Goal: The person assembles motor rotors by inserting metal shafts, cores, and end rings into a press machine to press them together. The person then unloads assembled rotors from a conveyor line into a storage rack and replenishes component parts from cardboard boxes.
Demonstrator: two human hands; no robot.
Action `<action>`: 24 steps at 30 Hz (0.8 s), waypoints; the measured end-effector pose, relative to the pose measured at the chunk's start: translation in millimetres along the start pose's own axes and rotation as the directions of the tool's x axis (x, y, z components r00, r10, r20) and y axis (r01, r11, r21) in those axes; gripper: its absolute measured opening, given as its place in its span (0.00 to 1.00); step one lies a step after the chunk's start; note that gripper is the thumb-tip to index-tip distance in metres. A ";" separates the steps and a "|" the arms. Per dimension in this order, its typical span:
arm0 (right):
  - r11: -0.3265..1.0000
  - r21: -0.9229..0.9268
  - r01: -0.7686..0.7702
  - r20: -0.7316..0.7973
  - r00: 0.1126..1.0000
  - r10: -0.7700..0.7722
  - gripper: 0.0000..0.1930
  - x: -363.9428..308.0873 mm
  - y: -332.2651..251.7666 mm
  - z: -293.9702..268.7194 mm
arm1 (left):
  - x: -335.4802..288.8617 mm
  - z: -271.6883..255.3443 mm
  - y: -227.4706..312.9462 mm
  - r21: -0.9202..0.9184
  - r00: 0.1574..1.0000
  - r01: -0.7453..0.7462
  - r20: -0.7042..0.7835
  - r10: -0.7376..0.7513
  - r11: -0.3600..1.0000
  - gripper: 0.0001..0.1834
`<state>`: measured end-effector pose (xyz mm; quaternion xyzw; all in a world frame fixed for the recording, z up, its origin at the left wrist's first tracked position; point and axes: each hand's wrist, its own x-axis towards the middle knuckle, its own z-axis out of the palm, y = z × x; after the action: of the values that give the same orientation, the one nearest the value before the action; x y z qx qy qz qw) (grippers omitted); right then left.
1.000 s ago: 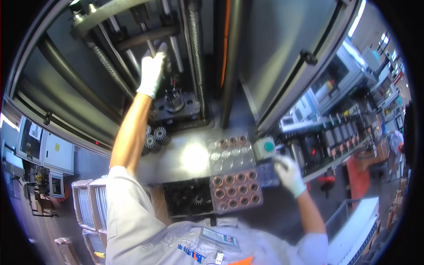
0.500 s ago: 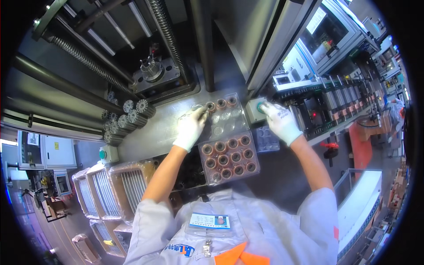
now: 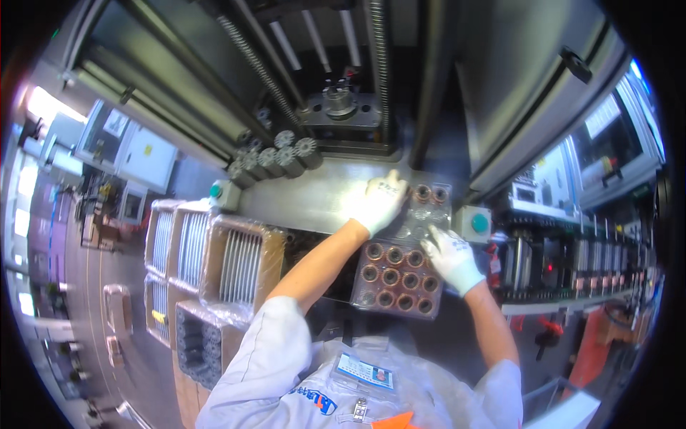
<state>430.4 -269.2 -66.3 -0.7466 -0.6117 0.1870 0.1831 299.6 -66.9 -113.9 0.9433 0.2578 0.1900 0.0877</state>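
My left hand (image 3: pixel 384 200), in a white glove, is over the metal worktop (image 3: pixel 314 191), just left of two copper-coloured wound rings (image 3: pixel 430 193) in the far clear plastic tray (image 3: pixel 431 220). Its fingers curl down and away from view, so whatever they hold is hidden. My right hand (image 3: pixel 453 260), gloved too, reaches in from the right with fingers apart. Its fingertips are over the border between that tray and a nearer clear tray (image 3: pixel 363 300), which holds several of the same rings (image 3: pixel 390 276) in rows.
Ahead stands a press fixture (image 3: pixel 339 104) between dark columns. Grey slotted metal cores (image 3: pixel 275 159) cluster on the worktop's left. Green push buttons (image 3: pixel 479 223) sit on boxes at both sides. Film-wrapped cartons (image 3: pixel 243 261) are stacked at left; a conveyor line (image 3: pixel 572 268) runs at right.
My right hand has left the green button and come to the trays. My left hand has moved off the far tray's ring row, where two rings now show. The view has turned.
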 end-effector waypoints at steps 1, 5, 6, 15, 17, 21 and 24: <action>0.999 -0.014 0.042 -0.014 0.999 -0.042 0.25 0.3 3.2 0.9 | 0.5 -8.2 2.3 -0.026 1.000 0.009 -0.014 -0.009 1.000 0.09; 1.000 0.008 -0.026 0.033 0.999 0.026 0.26 0.2 0.3 -0.9 | -24.6 -54.8 14.3 -0.122 0.988 0.107 -0.101 -0.120 0.987 0.07; 0.998 0.029 -0.054 0.056 0.997 0.052 0.25 1.8 -1.5 -1.6 | -42.4 -71.4 18.7 -0.139 0.974 0.155 -0.141 -0.175 0.978 0.08; 0.945 0.201 0.257 -0.059 0.966 -0.250 0.20 18.6 -88.0 -12.1 | -291.6 -188.2 31.8 -0.923 0.677 0.385 0.265 -0.686 0.024 0.12; 0.882 0.266 0.389 0.043 0.909 -0.414 0.20 12.3 -173.0 -1.2 | -353.4 -207.1 34.8 -0.936 0.563 0.342 0.275 -0.779 -0.083 0.14; 0.587 0.506 0.632 0.197 0.578 -0.792 0.21 -15.1 -329.9 78.8 | -473.3 -251.4 54.0 -0.984 0.374 0.163 0.132 -0.918 -0.075 0.17; 0.360 0.615 0.701 0.207 0.297 -0.932 0.21 -47.6 -429.0 162.3 | -547.1 -280.7 71.3 -0.949 0.179 0.245 -0.156 -0.971 0.197 0.11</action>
<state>-22.4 -229.4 11.7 -0.1693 -0.8788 0.3829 0.2289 -216.3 -393.0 -10.3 0.3648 0.5702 0.5961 0.4319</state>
